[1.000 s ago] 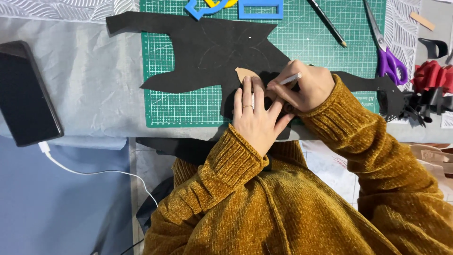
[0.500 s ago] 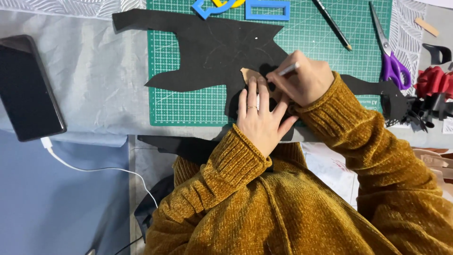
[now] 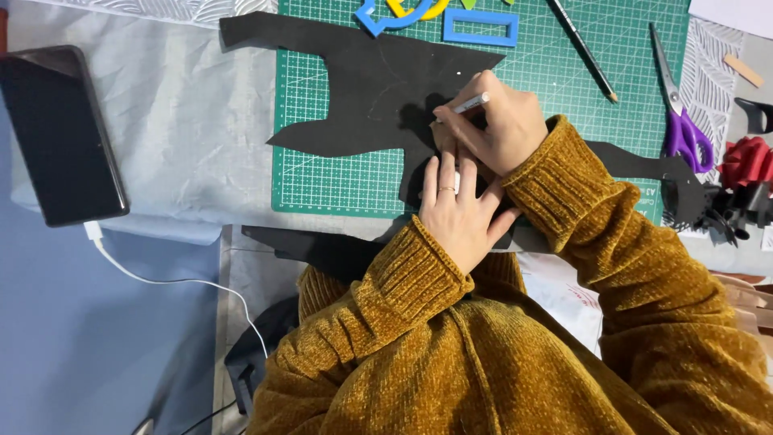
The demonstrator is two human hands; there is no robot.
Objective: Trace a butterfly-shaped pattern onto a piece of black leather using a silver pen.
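Observation:
A large black foam sheet (image 3: 378, 89), cut to an irregular shape, lies across a green cutting mat (image 3: 555, 89). My left hand (image 3: 459, 213) presses flat on the sheet, fingers spread over a small tan template that is almost hidden beneath them. My right hand (image 3: 495, 129) crosses above it and grips a silver pen (image 3: 469, 104), whose tip touches the black sheet beside the template. Both arms wear mustard knit sleeves.
A black phone (image 3: 60, 133) with a white cable (image 3: 161, 278) lies at the left. Purple-handled scissors (image 3: 680, 121), a pencil (image 3: 584, 50), blue and yellow stencil shapes (image 3: 479, 28), and black and red scraps (image 3: 741, 185) sit along the top and right.
My right hand has moved the pen from the template's right side up and left around its edge. My left hand has stayed pressed down. The view shifted slightly.

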